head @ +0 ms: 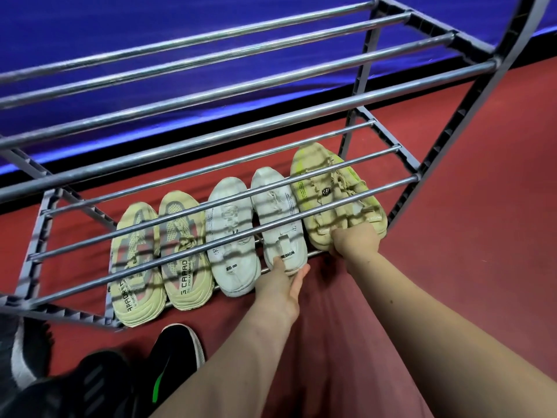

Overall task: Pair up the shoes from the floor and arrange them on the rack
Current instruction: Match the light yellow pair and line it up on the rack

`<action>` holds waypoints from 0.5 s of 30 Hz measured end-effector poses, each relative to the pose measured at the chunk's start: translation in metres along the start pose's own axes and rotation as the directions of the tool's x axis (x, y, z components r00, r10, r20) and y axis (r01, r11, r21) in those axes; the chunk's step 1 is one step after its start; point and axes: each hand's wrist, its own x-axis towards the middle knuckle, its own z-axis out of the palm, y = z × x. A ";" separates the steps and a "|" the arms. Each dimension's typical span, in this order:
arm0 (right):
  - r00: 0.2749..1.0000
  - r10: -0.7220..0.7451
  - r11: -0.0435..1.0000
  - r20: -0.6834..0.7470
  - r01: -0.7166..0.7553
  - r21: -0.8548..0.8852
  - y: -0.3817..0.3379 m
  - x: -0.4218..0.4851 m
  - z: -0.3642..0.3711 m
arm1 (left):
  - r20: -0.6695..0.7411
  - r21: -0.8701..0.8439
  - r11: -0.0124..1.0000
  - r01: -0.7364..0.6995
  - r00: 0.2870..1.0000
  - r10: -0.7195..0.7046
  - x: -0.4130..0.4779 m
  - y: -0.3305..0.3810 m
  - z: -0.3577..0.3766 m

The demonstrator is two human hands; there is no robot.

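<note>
A grey metal shoe rack (247, 92) stands before me with steel bars on several tiers. On its lowest tier sit a beige pair (159, 254) at the left, a white pair (232, 233) in the middle and a tan and yellow pair (328, 191) at the right. My left hand (281, 285) grips the heel of the right white shoe (278, 215). My right hand (355, 239) holds the heels of the tan pair together. Black shoes (174, 360) lie on the floor at the lower left.
The floor is red carpet (482, 236), with a blue wall (150, 34) behind the rack. A grey and white shoe (24, 351) lies at the far left edge. The rack's upper tiers carry no shoes.
</note>
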 end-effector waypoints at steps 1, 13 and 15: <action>1.000 0.000 1.000 0.006 0.000 -0.008 0.002 0.000 0.001 | 0.027 0.026 0.999 0.022 0.999 -0.023 -0.002 0.001 -0.003; 0.896 0.068 0.903 0.439 -0.242 0.354 0.015 -0.058 0.038 | -0.091 0.262 0.964 0.035 0.996 -0.011 -0.013 0.047 -0.068; 0.892 0.080 0.881 0.445 -0.272 0.387 0.013 -0.057 0.045 | -0.095 0.289 0.957 0.015 0.995 0.013 -0.006 0.058 -0.067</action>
